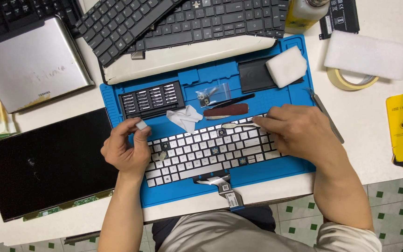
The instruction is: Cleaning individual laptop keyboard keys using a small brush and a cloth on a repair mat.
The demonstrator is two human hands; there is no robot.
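Head view: left hand (126, 148) is pinching a white keycap (141, 124) above the silver keyboard (211, 151) lying on the blue mat (257, 170); right hand (299, 130) is gripping a thin pry tool (239, 125). Key-removal step, judging; next needs careful levering.

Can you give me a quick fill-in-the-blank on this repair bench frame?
1. The left hand pinches a small ____ keycap.
2. The white keyboard lies on a ____ work mat.
3. The right hand holds a slim tool over the keyboard's ____ edge.
4. The bit set sits at the mat's ____ side.

Missing words: white; blue; far; left
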